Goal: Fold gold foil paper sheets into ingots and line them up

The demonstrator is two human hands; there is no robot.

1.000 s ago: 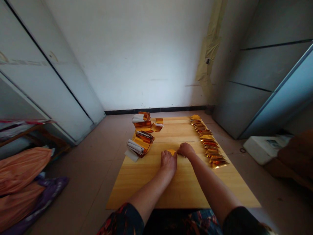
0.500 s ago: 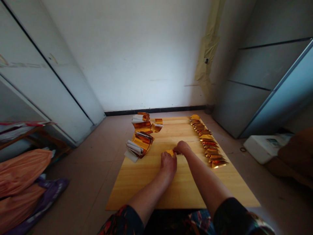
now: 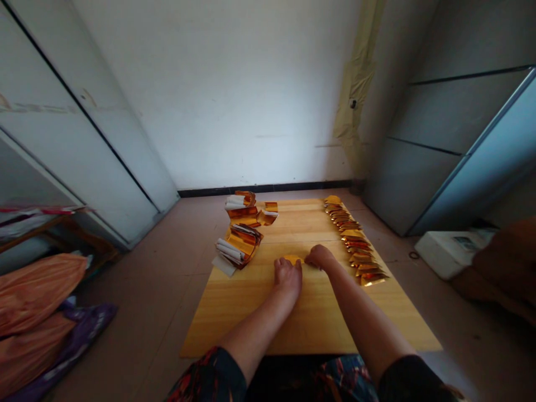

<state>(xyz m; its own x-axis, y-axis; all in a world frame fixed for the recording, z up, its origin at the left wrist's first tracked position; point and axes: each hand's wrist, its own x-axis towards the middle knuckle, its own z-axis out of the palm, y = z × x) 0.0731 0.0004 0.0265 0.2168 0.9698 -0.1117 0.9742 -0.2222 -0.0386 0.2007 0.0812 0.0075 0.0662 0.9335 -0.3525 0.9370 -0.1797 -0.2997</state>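
Note:
A small piece of gold foil paper lies on the wooden table, between my two hands. My left hand presses on its near left edge with the fingers curled. My right hand pinches its right edge, fingers closed. Both forearms stretch out over the table's middle.
A row of several folded gold pieces runs along the table's right side. Stacks of unfolded gold and white sheets sit at the far left. Orange and purple cloth bundles lie on the floor at left, a white box at right.
My right hand has slid from the far edge of the gold paper to its right side. My left hand has stayed on the paper, barely moved.

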